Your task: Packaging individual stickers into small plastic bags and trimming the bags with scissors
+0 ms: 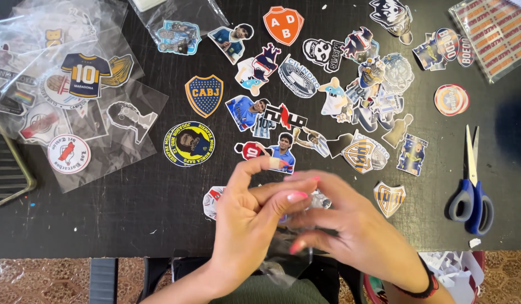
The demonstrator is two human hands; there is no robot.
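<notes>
Item: two bare hands at work over a black table (131, 219), seen from above. Left hand (252, 217): fingers curled inward, thumb raised, fingertips pressed against a small clear plastic sleeve (288, 253); grip narrow, closed on the sleeve's upper part. Right hand (353, 228): fingers bent and drawn together from the opposite side, pinching the same sleeve, a dark band at the wrist; grip likewise narrow. The sleeve hangs between both hands at the near table edge, its lower end crumpled below the palms; a small sticker seems to sit at its mouth between the fingertips, but the design cannot be made out. Under the left hand, partly covered: a red-and-white sticker (212, 201) lying flat. Just right of the right hand: a shield-shaped gold and dark sticker (389, 197). Farther up the table: a round yellow-rimmed portrait sticker (189, 144), a blue and gold shield sticker (204, 95), an orange shield sticker (283, 25), and a dense scatter of figure and crest stickers across the middle. Far left: a heap of clear bags (74, 95) already holding stickers. Far right: blue-handled scissors (470, 191), blades closed, pointing away, well apart from both hands. Upper right corner: a clear packet of striped orange labels (494, 34).
</notes>
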